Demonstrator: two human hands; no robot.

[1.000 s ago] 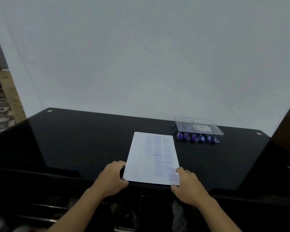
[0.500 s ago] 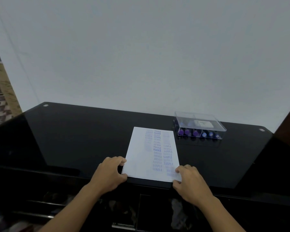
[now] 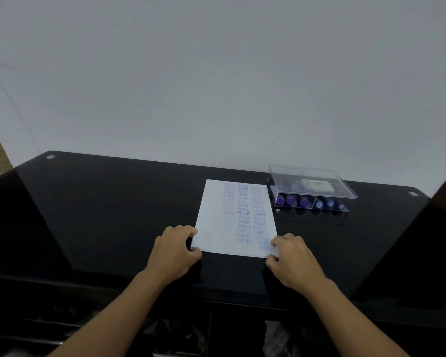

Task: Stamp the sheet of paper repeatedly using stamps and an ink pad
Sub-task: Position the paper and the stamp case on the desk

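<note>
A white sheet of paper (image 3: 216,217) lies on the black glass table (image 3: 113,207), its right half covered with blue stamped words such as SAMPLE and FRAGILE. My left hand (image 3: 174,251) pinches the sheet's near left corner. My right hand (image 3: 292,258) pinches the near right corner, thumb under the edge. A clear plastic box (image 3: 310,188) with a closed lid stands just right of the sheet's far end; inside are several purple and blue stamps and a white ink pad.
A white wall rises behind the table. The table's near edge runs just below my wrists, with dark shelving beneath. Metal fixing caps (image 3: 50,157) mark the far corners. A dark wooden surface shows at the far right edge.
Both hands have slid the sheet slightly away from the table's near edge, keeping hold of its near corners. The view has tilted a little.
</note>
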